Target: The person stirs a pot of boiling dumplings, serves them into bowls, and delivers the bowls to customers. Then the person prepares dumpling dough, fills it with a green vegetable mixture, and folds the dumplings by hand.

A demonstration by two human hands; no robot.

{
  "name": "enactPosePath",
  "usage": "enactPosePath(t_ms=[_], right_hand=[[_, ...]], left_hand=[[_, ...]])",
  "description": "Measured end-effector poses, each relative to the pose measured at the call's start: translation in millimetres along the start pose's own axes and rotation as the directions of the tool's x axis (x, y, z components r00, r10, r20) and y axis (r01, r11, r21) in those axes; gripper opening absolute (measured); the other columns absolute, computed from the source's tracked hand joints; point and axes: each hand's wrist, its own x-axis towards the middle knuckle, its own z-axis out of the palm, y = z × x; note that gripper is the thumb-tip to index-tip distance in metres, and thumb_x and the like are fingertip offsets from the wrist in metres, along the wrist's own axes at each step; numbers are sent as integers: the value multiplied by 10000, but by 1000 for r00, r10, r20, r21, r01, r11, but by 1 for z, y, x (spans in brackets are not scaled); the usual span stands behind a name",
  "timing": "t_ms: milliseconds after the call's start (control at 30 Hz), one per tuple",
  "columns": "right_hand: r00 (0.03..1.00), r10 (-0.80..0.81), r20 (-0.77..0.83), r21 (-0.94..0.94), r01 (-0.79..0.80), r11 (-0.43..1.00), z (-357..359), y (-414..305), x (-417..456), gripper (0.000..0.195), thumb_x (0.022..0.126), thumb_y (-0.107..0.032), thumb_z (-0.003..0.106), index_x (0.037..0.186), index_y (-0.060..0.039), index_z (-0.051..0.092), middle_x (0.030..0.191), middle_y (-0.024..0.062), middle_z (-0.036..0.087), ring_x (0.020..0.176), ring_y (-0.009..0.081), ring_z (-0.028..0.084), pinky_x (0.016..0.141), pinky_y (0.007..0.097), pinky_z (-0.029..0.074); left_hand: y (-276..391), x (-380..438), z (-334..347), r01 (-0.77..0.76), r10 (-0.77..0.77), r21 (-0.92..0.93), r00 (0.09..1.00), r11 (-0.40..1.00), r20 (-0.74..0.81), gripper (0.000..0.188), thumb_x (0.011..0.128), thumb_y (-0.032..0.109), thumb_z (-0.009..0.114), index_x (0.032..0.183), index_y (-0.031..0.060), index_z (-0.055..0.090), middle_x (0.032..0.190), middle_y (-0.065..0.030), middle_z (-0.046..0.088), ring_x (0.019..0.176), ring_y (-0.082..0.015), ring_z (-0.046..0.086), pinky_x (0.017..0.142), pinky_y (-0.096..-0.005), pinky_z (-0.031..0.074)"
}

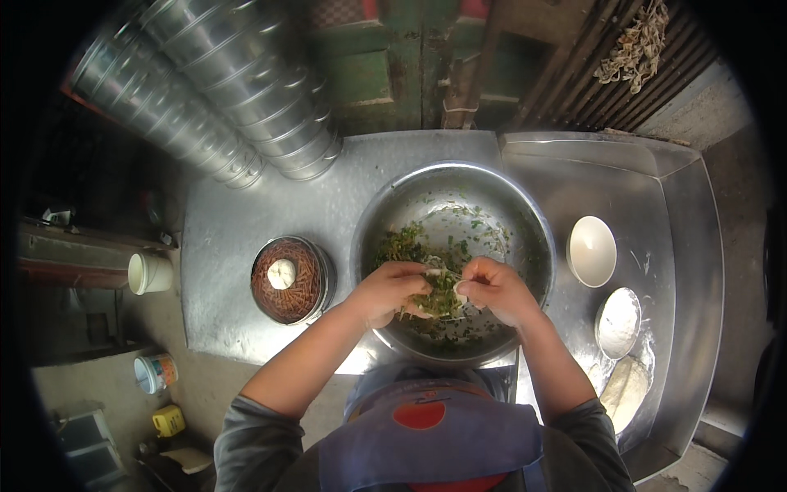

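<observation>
A large steel basin (455,190) with chopped green filling (399,243) along its inside stands before me. Above it my left hand (396,292) cups a dough wrapper heaped with the green filling (439,295). The fingertips of my right hand (495,289) pinch the wrapper's pale edge (460,290). Most of the wrapper is hidden by the filling and fingers. To the left, a round steamer (329,283) lined with brown, needle-like strands (289,302) holds one white filled bun (281,274).
Stacked steel steamer tiers (246,92) rise at the back left. On the right lie a cream bowl (591,251), a bowl of white flour (618,323) and a floured dough lump (626,393), inside the raised rim of the metal worktop (695,277). Buckets (150,273) stand at the far left.
</observation>
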Motion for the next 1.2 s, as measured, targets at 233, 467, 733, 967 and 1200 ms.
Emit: enactPosePath(t_ms=[233,467,733,967,1200], right_hand=[[997,41,-61,-141,-49,989,8,-3,3,163,805,-33,606,966,-24,582,659,-14,537,519,44,436,466,192,343],[999,-10,-41,-11,9,1000,14,-11,-1,88,786,-33,635,866,-24,600,651,-17,543,531,36,451,467,181,345],[998,-18,59,39,15,999,17,-22,-2,65,768,-23,656,809,-9,607,661,5,573,488,49,461,423,201,352],[950,-312,-34,396,299,868,9,-36,-35,89,781,38,586,851,12,538,708,49,513,444,64,420,391,204,321],[868,-478,-135,740,409,533,34,-40,-45,110,829,-6,564,894,9,476,848,89,470,535,100,473,456,214,381]], left_hand=[[4,-5,11,-134,139,215,990,967,-10,314,818,-42,515,1129,-21,554,963,-87,618,839,-134,596,710,-255,515],[9,-7,20,-260,431,783,902,564,-11,357,740,-2,597,1096,18,575,972,-141,634,849,-194,628,777,-277,475],[25,-20,32,-222,434,899,900,377,40,461,741,0,557,1195,4,479,1021,-213,601,940,-305,604,814,-335,468],[48,-63,47,-414,398,166,910,895,119,599,681,-71,498,1271,-10,416,1177,-196,539,1130,-285,503,918,-359,407],[20,-45,78,-777,778,280,613,563,137,663,821,300,595,1330,-11,303,1371,-165,331,1282,-259,295,1050,-389,215]])
